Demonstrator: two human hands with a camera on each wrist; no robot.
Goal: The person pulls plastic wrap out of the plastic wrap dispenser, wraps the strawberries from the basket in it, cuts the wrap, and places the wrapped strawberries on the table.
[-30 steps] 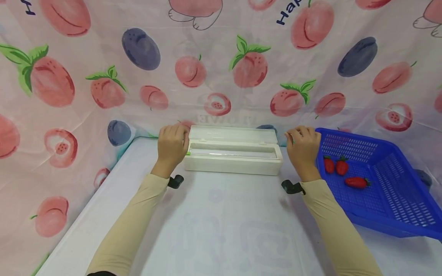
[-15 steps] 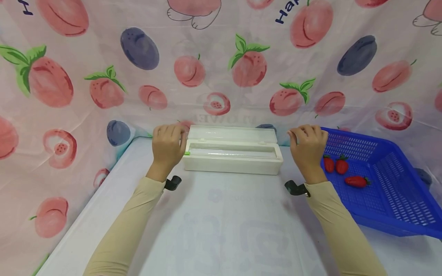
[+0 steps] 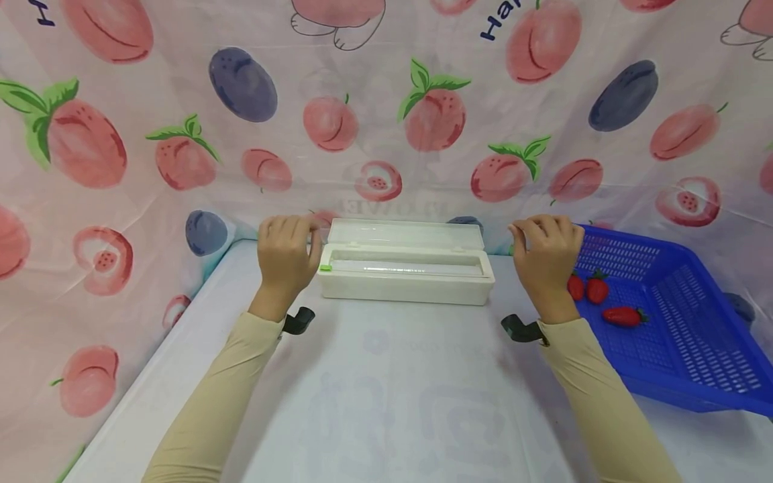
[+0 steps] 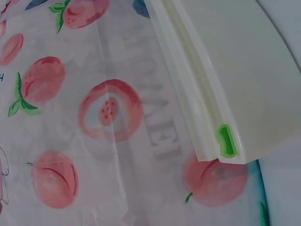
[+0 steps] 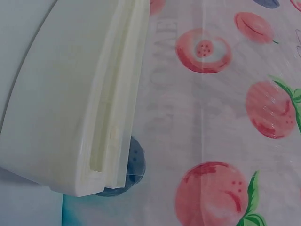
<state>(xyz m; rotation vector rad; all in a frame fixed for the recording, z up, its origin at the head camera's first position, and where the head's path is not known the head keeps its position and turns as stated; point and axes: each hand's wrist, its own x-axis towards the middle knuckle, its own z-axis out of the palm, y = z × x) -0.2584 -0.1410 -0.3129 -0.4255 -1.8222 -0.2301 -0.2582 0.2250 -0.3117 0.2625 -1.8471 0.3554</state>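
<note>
A long white cling film dispenser box [image 3: 404,290] stands at the back of the table, its clear lid [image 3: 404,235] tipped up. Inside lies a shiny roll [image 3: 417,268], and a green tab [image 3: 326,268] sits at the left end, seen also in the left wrist view as a green slider [image 4: 226,141]. My left hand [image 3: 285,258] is raised just off the box's left end, fingers loosely bent and holding nothing visible. Off the right end is my right hand [image 3: 546,265], also loosely bent, thumb apart, overlapping the blue basket's corner in the head view.
To the right stands a blue plastic basket [image 3: 670,396] with three red strawberries [image 3: 625,316] in it. A fruit-printed cloth [image 3: 386,100] hangs behind the table and down its left side. White cloth [image 3: 392,396] covers the table in front of the box.
My hands have moved apart, the left one leftward and the right one rightward, away from the box's ends. Box and lid stay where they were.
</note>
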